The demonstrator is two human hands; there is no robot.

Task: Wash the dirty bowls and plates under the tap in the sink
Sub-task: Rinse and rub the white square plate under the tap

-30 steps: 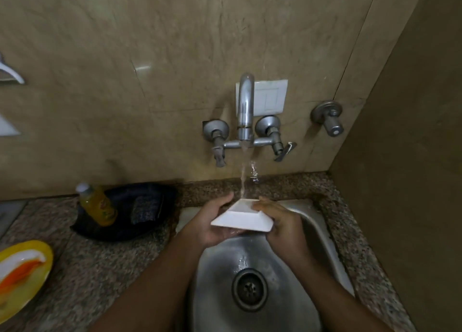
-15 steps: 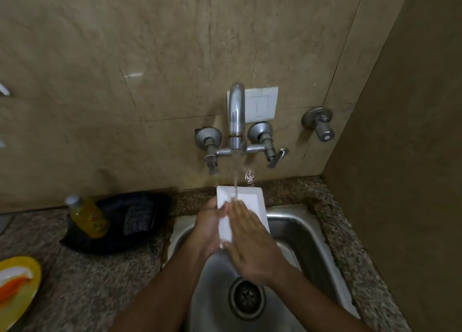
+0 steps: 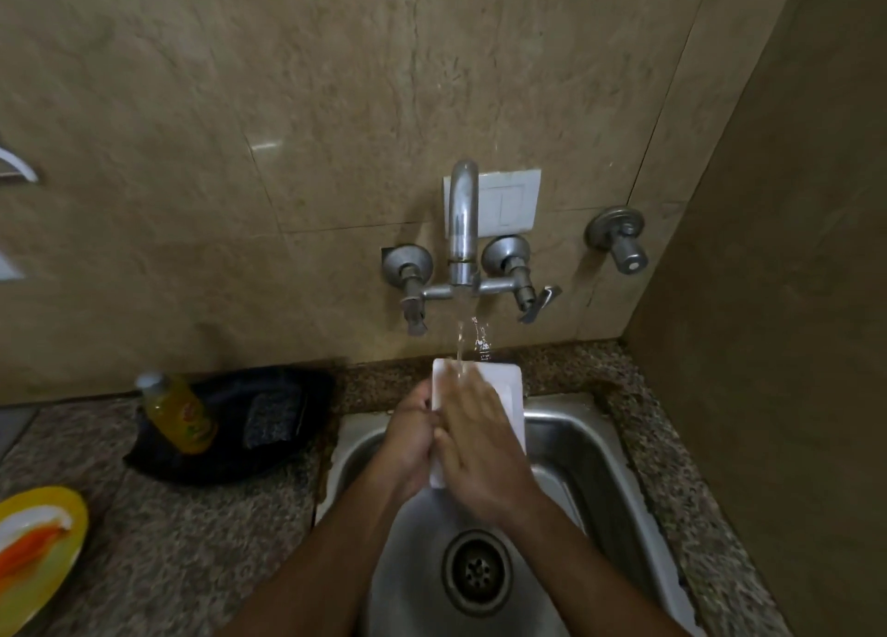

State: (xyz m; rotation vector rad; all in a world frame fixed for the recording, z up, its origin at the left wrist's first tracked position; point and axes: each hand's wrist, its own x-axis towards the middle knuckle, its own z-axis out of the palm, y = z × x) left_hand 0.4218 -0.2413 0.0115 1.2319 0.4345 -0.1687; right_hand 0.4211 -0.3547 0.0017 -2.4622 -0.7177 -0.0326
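A white square dish (image 3: 506, 391) is held tilted up over the steel sink (image 3: 609, 473), its inside facing me under the running tap (image 3: 461, 223). My left hand (image 3: 410, 437) grips the dish's left edge. My right hand (image 3: 480, 444) lies flat across the inside of the dish with straight fingers, fingertips in the water stream. The hand hides most of the dish. A yellow plate (image 3: 38, 550) with orange and white smears sits on the counter at the far left.
A yellow soap bottle (image 3: 175, 413) leans on a dark tray (image 3: 225, 425) with a scrub pad, left of the sink. The drain (image 3: 476, 571) lies below my hands. A side wall stands close on the right. A second valve (image 3: 619, 235) is on the back wall.
The dish turned from lying flat, held at both sides, to standing upright facing me. My right hand moved from its right edge onto its inside surface.
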